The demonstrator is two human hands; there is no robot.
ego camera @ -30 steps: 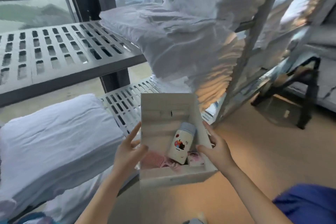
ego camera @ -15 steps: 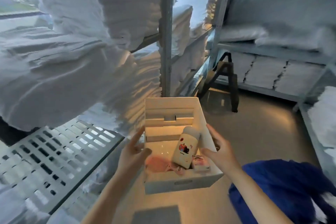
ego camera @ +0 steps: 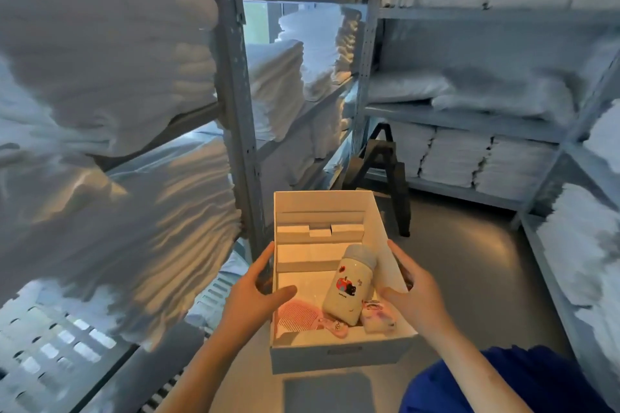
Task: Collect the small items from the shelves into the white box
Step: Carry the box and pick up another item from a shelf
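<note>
Matt cardboard white box (ego camera: 339,354); glossy bottle (ego camera: 349,285).

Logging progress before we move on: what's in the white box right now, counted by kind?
Bottle, cream with cartoon print: 1
Pink comb: 1
Small pink charm beside the comb: 1
Small pink-and-white pouch: 1
Total: 4 items in the white box

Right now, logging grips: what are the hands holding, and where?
The white box: left hand on its left wall, right hand on its right wall.
</note>
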